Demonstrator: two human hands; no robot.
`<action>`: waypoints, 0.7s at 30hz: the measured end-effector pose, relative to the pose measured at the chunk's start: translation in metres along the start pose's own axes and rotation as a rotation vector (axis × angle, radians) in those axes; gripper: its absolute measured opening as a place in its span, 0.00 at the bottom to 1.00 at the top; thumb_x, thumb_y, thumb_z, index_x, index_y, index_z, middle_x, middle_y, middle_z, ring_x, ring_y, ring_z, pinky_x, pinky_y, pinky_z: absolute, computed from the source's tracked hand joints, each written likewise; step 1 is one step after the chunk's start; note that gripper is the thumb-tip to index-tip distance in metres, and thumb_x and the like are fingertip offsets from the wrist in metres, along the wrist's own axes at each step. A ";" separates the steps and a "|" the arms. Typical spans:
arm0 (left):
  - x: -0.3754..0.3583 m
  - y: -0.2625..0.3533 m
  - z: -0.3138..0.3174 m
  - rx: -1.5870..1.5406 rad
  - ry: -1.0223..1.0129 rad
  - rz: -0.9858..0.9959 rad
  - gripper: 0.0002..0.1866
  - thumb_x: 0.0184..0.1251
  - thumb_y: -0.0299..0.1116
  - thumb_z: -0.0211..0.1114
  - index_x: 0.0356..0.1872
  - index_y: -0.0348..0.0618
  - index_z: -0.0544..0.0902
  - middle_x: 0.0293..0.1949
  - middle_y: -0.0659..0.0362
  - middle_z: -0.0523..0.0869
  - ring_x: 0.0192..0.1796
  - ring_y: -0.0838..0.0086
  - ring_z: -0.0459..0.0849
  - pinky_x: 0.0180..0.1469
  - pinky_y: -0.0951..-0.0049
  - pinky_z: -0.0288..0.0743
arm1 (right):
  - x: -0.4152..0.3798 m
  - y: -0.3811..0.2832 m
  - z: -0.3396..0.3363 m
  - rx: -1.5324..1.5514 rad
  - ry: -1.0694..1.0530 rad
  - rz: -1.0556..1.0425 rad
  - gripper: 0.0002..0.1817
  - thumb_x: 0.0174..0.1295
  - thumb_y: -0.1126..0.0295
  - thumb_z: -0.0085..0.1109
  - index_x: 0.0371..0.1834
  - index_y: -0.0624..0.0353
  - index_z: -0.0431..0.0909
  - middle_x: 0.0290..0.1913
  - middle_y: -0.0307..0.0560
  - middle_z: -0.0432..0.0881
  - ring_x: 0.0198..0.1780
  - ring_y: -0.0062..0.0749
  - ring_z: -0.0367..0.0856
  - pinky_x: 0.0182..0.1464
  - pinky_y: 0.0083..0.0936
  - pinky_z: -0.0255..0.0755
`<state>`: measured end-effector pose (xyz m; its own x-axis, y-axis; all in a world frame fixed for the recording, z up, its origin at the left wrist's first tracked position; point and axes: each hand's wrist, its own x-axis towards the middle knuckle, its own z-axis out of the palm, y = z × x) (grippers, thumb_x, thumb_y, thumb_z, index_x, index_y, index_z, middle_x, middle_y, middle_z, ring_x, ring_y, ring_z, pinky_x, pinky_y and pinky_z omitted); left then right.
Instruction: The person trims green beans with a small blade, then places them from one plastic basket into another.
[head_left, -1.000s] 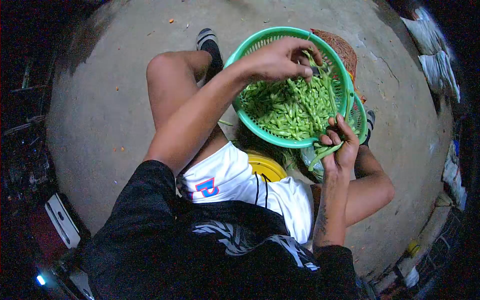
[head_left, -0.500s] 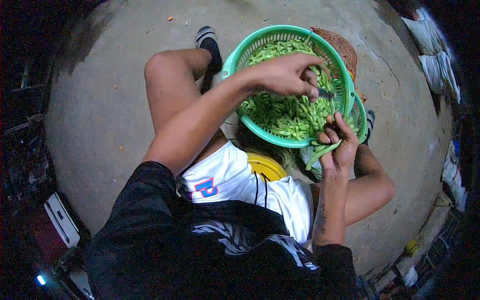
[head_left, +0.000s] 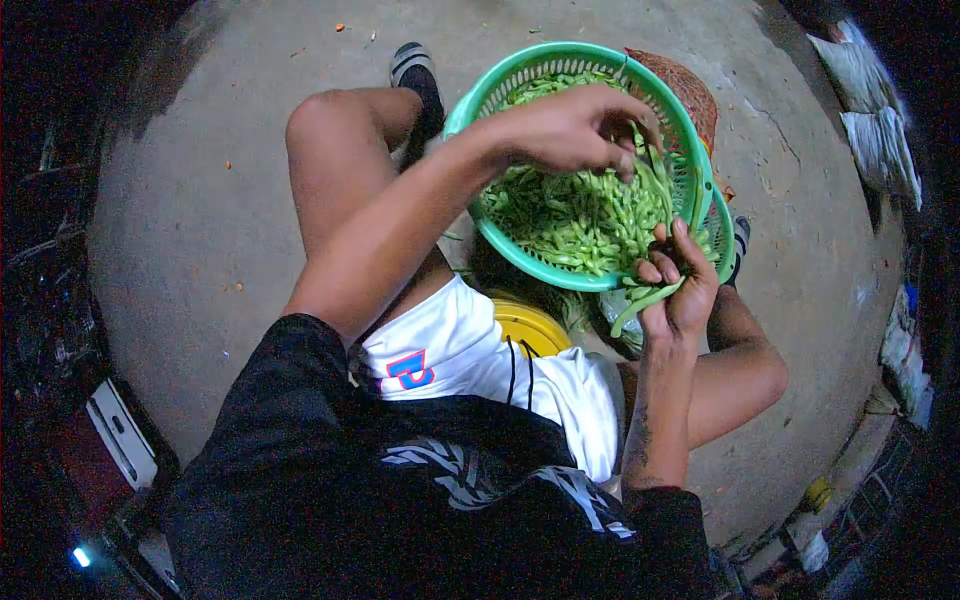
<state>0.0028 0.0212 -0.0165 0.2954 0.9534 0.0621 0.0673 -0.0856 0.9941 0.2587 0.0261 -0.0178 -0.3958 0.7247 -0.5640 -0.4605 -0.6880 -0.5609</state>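
Observation:
My left hand (head_left: 575, 130) hangs over the green plastic basket (head_left: 535, 268), its fingers curled. The small dark-bladed knife seen in it earlier is now hidden or blurred. Long green beans (head_left: 655, 185) stretch beneath its fingertips towards my right hand (head_left: 685, 290), at the basket's near right rim. That hand is closed around several beans, whose ends (head_left: 640, 305) stick out to the left below the rim. Cut green bean pieces (head_left: 590, 225) fill much of the basket.
A second green basket (head_left: 722, 235) shows beneath the first. Behind them lies a reddish mesh sack (head_left: 680, 90). A yellow round object (head_left: 530, 328) and a clear plastic bag (head_left: 618, 310) are by my lap. White sacks (head_left: 880, 150) line the right side of the concrete floor (head_left: 220, 200).
My left hand has lifted slightly away from my right hand, and the dark blade no longer shows. My right hand stays almost in place with the beans.

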 end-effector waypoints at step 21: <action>0.000 -0.003 0.016 -0.017 -0.038 0.005 0.20 0.66 0.23 0.67 0.58 0.37 0.77 0.43 0.57 0.86 0.45 0.77 0.84 0.50 0.74 0.77 | 0.000 0.002 0.009 0.026 -0.055 0.046 0.09 0.71 0.70 0.63 0.49 0.60 0.80 0.41 0.45 0.87 0.19 0.12 0.64 0.24 0.15 0.62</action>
<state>0.0185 0.0171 -0.0207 0.3321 0.9411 0.0641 0.0495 -0.0852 0.9951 0.2507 0.0252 -0.0128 -0.4599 0.6942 -0.5537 -0.4612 -0.7196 -0.5191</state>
